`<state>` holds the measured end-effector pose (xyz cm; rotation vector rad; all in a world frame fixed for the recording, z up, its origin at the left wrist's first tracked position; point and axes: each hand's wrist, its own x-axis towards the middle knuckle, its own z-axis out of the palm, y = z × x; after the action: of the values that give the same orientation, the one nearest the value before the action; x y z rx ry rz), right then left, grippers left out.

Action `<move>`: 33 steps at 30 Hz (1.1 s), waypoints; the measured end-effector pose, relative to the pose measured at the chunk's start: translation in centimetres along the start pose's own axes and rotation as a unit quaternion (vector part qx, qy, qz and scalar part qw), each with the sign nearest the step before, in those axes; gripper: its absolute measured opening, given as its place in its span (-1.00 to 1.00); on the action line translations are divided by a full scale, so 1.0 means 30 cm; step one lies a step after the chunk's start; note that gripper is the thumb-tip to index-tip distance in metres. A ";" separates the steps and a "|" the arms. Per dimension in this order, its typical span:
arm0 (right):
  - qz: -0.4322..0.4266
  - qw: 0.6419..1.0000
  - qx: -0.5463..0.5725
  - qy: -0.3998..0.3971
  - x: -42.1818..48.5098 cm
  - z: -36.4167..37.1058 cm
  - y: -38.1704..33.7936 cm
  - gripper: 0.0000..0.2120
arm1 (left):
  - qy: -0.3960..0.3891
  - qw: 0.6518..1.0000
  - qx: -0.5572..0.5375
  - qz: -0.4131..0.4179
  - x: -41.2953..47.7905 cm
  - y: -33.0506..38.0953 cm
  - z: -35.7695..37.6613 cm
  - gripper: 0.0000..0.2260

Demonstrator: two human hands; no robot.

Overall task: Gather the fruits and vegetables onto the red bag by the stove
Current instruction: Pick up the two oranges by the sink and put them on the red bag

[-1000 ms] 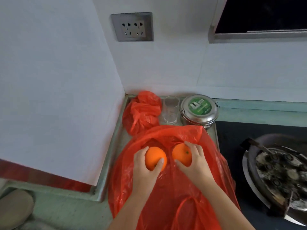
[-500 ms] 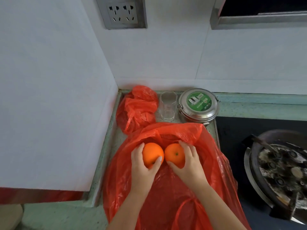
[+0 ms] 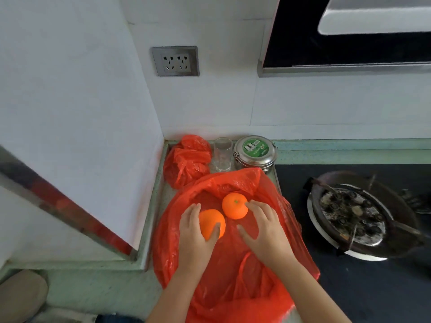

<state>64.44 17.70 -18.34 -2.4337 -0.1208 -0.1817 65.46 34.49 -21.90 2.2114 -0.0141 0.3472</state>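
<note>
A large red plastic bag (image 3: 233, 280) lies spread on the counter left of the stove. Two oranges rest on it. My left hand (image 3: 196, 238) cups the nearer orange (image 3: 211, 222) from the left and below, fingers wrapped around it. The farther orange (image 3: 235, 205), stem up, sits on the bag just beyond. My right hand (image 3: 263, 227) lies to its right with fingers spread; only a fingertip touches or nearly touches that orange.
A second, bunched red bag (image 3: 189, 159), a clear glass (image 3: 223, 157) and a steel tin with a green lid (image 3: 255, 152) stand at the back of the counter. A dark stovetop with a dirty pan (image 3: 363, 213) is on the right. White walls close the left corner.
My right hand has let go of its orange, which now rests on the bag, and has drawn back with fingers apart. My left hand still holds the other orange. The view tilted upward.
</note>
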 end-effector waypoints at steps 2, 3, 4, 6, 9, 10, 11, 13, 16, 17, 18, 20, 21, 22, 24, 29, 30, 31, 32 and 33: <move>-0.007 0.999 -0.033 0.025 -0.052 -0.032 -0.034 -0.52 | 0.000 0.999 0.017 0.040 -0.037 0.018 -0.033 -0.44; -0.008 0.998 -0.047 0.037 -0.078 -0.044 -0.051 -0.51 | 0.002 0.998 0.024 0.063 -0.055 0.029 -0.051 -0.47; -0.008 0.997 -0.059 0.048 -0.105 -0.055 -0.067 -0.50 | 0.004 0.996 0.032 0.088 -0.071 0.041 -0.071 -0.50; -0.004 0.994 -0.082 0.068 -0.158 -0.073 -0.102 -0.52 | 0.004 0.987 0.057 0.149 -0.096 0.068 -0.108 -0.56; 0.011 0.990 -0.111 0.091 -0.238 -0.096 -0.157 -0.55 | -0.003 0.970 0.095 0.226 -0.132 0.100 -0.153 -0.63; 0.016 0.988 -0.122 0.095 -0.267 -0.101 -0.174 -0.55 | -0.006 0.965 0.104 0.241 -0.147 0.107 -0.166 -0.64; 0.022 0.986 -0.131 0.099 -0.297 -0.103 -0.189 -0.55 | -0.012 0.961 0.110 0.252 -0.165 0.113 -0.179 -0.64; 0.036 0.983 -0.142 0.111 -0.359 -0.104 -0.215 -0.56 | -0.028 0.956 0.119 0.267 -0.206 0.125 -0.202 -0.64; 0.061 0.977 -0.153 0.136 -0.456 -0.104 -0.248 -0.59 | -0.054 0.950 0.111 0.287 -0.270 0.144 -0.228 -0.64; 0.069 0.975 -0.157 0.143 -0.488 -0.105 -0.256 -0.59 | -0.067 0.948 0.104 0.294 -0.292 0.149 -0.232 -0.64; 0.078 0.973 -0.159 0.150 -0.518 -0.109 -0.260 -0.60 | -0.079 0.946 0.096 0.300 -0.311 0.157 -0.233 -0.64; 0.096 0.969 -0.158 0.165 -0.576 -0.124 -0.261 -0.62 | -0.104 0.941 0.078 0.312 -0.347 0.178 -0.229 -0.64; 0.104 0.966 -0.160 0.174 -0.606 -0.136 -0.260 -0.63 | -0.117 0.939 0.071 0.316 -0.364 0.193 -0.224 -0.64; 0.112 0.962 -0.165 0.184 -0.635 -0.150 -0.257 -0.64 | -0.130 0.936 0.067 0.321 -0.382 0.211 -0.217 -0.64; 0.135 0.952 -0.180 0.207 -0.694 -0.184 -0.251 -0.63 | -0.153 0.927 0.061 0.336 -0.416 0.249 -0.198 -0.63; 0.186 0.925 -0.212 0.254 -0.833 -0.262 -0.218 -0.64 | -0.183 0.897 0.043 0.399 -0.501 0.352 -0.130 -0.64; 0.193 0.922 -0.210 0.263 -0.859 -0.279 -0.205 -0.65 | -0.186 0.893 0.034 0.409 -0.518 0.376 -0.112 -0.64; 0.199 0.918 -0.208 0.271 -0.885 -0.298 -0.191 -0.66 | -0.189 0.889 0.023 0.417 -0.537 0.403 -0.092 -0.64; 0.206 0.914 -0.210 0.280 -0.913 -0.319 -0.175 -0.66 | -0.192 0.884 0.014 0.425 -0.558 0.430 -0.069 -0.64; 0.214 0.908 -0.215 0.289 -0.941 -0.343 -0.155 -0.67 | -0.194 0.880 0.006 0.434 -0.582 0.459 -0.043 -0.64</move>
<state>34.95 13.49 -12.21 -2.6425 0.7879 -0.7818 46.56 25.03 -14.90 2.1300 -1.2485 0.3665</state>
